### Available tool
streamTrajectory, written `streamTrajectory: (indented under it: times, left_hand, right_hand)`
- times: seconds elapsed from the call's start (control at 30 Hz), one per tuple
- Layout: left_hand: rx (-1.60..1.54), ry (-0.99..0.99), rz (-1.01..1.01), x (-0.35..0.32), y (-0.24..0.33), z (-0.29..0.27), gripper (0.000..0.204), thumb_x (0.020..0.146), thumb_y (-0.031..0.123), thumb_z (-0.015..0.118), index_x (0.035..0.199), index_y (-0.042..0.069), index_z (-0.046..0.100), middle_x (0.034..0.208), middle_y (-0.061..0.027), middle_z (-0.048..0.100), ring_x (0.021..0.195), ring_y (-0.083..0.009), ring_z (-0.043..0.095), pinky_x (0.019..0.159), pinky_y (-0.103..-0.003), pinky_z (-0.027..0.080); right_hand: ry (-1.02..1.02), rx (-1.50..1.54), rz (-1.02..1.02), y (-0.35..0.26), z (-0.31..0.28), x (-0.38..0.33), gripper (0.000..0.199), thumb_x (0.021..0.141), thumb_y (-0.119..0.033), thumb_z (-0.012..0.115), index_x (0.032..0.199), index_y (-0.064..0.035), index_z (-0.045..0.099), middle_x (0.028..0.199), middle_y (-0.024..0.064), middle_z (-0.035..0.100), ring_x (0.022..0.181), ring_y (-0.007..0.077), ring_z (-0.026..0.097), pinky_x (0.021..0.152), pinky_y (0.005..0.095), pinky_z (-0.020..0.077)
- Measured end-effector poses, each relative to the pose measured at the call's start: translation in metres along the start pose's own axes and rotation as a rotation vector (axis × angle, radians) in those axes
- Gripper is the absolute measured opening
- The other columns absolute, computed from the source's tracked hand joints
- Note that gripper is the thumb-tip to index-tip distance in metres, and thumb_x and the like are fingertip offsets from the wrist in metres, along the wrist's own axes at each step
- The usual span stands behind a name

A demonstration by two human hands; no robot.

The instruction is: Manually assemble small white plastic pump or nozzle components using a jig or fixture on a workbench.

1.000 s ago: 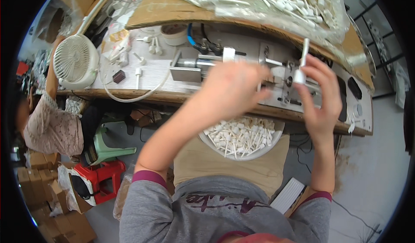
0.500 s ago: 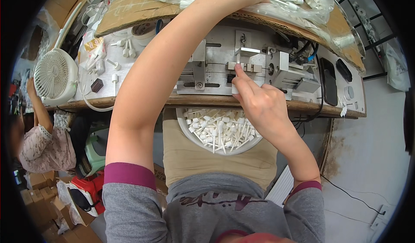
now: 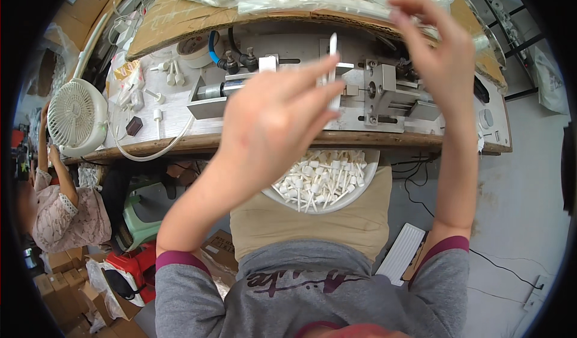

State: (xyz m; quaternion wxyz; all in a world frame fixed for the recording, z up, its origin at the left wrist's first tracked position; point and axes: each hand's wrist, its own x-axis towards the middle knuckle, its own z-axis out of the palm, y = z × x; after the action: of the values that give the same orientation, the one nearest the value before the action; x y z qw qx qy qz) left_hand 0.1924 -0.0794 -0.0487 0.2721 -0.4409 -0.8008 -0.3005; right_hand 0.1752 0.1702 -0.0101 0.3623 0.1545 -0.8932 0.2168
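Between the thumb and fingers of my left hand (image 3: pixel 264 118) is a slim white stemmed cap (image 3: pixel 333 43), upright with its narrow tip pointing away from me. This hand is over the metal jig (image 3: pixel 384 91) on the bench and covers its middle part. My right hand (image 3: pixel 442 46) is raised at the right of the jig, by the near edge of the clear plastic bag (image 3: pixel 288 1). Its fingers are apart and a little blurred, with nothing visible in them. A white bowl (image 3: pixel 345 204) full of white stemmed caps (image 3: pixel 315 179) rests on my lap.
More stemmed caps fill the bag, which lies on a cardboard sheet (image 3: pixel 180 28) above the bench. A white fan (image 3: pixel 77 112), a tape roll (image 3: pixel 195 51) and loose stemmed caps (image 3: pixel 174 73) stand left. Another person (image 3: pixel 69 218) sits farther left.
My left hand has come back from the bag to the jig, now with a stemmed cap. My right hand has left the jig and moved up and right. The jig's left cylinder now shows.
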Motion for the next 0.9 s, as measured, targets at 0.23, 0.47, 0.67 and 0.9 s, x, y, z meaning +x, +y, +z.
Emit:
streamTrajectory:
  times: [0.23,0.47,0.67,0.9]
  left_hand:
    - [0.181,-0.254,-0.068,-0.044,0.012,0.038,0.026,0.074,0.016,0.082,0.097,0.007,0.075,0.120,-0.0070,0.073,0.057,-0.0189,0.062,0.058,-0.029,0.051]
    - [0.154,-0.260,-0.108,-0.034,0.003,0.044,0.025,0.074,0.019,0.082,0.096,0.009,0.076,0.120,-0.0049,0.073,0.057,-0.0195,0.065,0.057,-0.031,0.053]
    - [0.009,-0.298,-0.115,-0.026,-0.007,0.029,0.030,0.076,0.026,0.084,0.098,0.008,0.077,0.115,-0.0059,0.074,0.059,-0.0207,0.066,0.057,-0.031,0.053]
    - [-0.019,0.015,-0.258,0.079,-0.045,-0.020,0.024,0.085,0.015,0.076,0.104,0.000,0.074,0.101,-0.0193,0.072,0.092,-0.0314,0.069,0.083,-0.039,0.055]
  right_hand:
    - [-0.442,-0.098,0.061,0.075,0.017,0.049,0.025,0.097,-0.020,0.061,0.116,-0.0078,0.073,0.106,0.0060,0.074,0.093,0.0175,0.065,0.089,0.0331,0.0490]
    - [-0.407,0.030,-0.054,0.037,-0.008,0.029,0.031,0.097,-0.006,0.060,0.126,-0.0106,0.069,0.100,0.0056,0.069,0.082,0.0167,0.059,0.077,0.0299,0.0482]
    - [-0.328,0.305,0.267,-0.027,-0.024,-0.023,0.027,0.081,-0.002,0.079,0.107,0.0002,0.070,0.091,0.0031,0.068,0.077,0.0093,0.065,0.069,0.0226,0.0533]
    - [-0.169,0.169,0.016,-0.056,0.015,-0.097,0.033,0.071,-0.010,0.084,0.098,-0.0033,0.066,0.106,0.0107,0.071,0.085,0.0251,0.071,0.071,0.0327,0.0592]
